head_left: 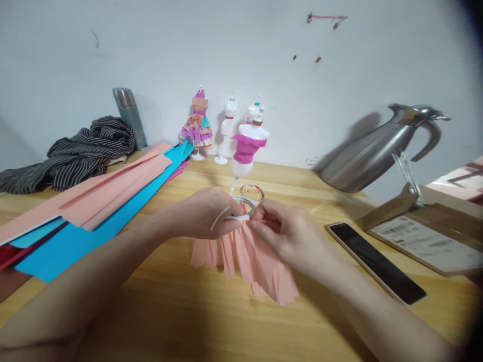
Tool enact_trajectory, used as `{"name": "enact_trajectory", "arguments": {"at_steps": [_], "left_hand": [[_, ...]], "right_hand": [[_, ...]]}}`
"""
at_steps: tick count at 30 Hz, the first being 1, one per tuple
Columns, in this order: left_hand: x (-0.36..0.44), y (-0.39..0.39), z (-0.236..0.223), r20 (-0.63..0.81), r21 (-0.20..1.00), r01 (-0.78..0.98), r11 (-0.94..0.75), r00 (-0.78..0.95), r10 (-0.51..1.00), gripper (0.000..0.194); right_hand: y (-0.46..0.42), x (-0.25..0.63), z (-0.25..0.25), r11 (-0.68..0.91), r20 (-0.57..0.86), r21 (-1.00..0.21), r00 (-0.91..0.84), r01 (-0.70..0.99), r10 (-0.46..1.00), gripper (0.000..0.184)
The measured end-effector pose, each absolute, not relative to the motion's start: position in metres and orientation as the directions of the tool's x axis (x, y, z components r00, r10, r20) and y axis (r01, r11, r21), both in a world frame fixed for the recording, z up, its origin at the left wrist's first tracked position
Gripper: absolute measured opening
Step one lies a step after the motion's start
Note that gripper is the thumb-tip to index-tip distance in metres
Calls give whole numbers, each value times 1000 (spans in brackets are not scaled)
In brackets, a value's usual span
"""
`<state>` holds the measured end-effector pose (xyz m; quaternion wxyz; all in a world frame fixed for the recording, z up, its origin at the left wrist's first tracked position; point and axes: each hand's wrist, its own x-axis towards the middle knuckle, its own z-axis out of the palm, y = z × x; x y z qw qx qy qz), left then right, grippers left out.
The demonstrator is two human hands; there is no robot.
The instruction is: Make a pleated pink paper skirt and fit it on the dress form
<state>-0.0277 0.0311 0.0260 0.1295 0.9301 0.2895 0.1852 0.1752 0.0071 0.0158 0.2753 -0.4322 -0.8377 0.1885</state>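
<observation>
Pinching the upper edge of a pleated peach paper piece point(241, 256) at the centre of the frame, the left hand point(206, 213) and right hand point(285, 226) work close together. The right hand's thumb and index finger are together, clamped on the gathered edge; the left hand's thumb presses that same edge, its other fingers partly hidden. The pleats fan out below, towards the bottom of the frame. Just behind, between the hands, is a pale ring point(258, 207), with a round tin point(252, 191) beyond it. A thin white strip point(219, 218) shows against the left hand. In the upper middle stand 4 small dress forms point(249, 148), the nearest wrapped in magenta. At left, coloured paper sheets point(113, 188) lie on the wooden surface point(158, 311), near a striped cloth point(94, 146) and a flask point(130, 115). At right are a metal pitcher point(370, 146), a phone point(373, 261) and a cardboard box point(433, 241) bearing a printed label.
</observation>
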Motion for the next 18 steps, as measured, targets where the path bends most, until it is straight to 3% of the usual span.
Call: {"name": "enact_trajectory", "arguments": {"at_steps": [18], "left_hand": [[-27,30,25,250,347,516,-783,754,608,26]], "right_hand": [[9,174,12,567,332,-542,-461,621,823,13]]}}
